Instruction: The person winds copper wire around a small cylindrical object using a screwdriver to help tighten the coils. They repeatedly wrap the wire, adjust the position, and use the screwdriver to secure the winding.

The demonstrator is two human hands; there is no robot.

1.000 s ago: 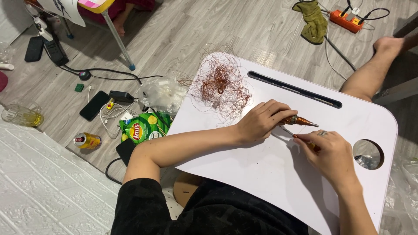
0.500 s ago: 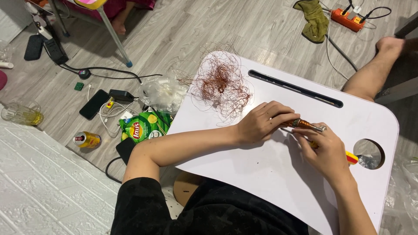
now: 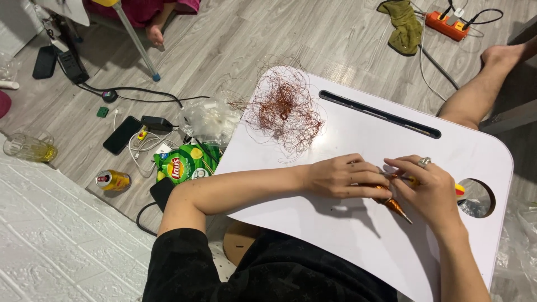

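Head view, both hands' fingers [image 3: 366, 178] clamped on copper-wound tool [image 3: 396, 206], tangled wire [image 3: 284, 109] beyond, white tray [image 3: 335, 235].

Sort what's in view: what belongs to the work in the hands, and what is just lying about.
In the work:
left hand and right hand, together on the copper-wound cone
tangle of copper wire
white lap table

Lying about:
green crisp bag
drink can
black phone
orange power strip
green cloth
glass mug
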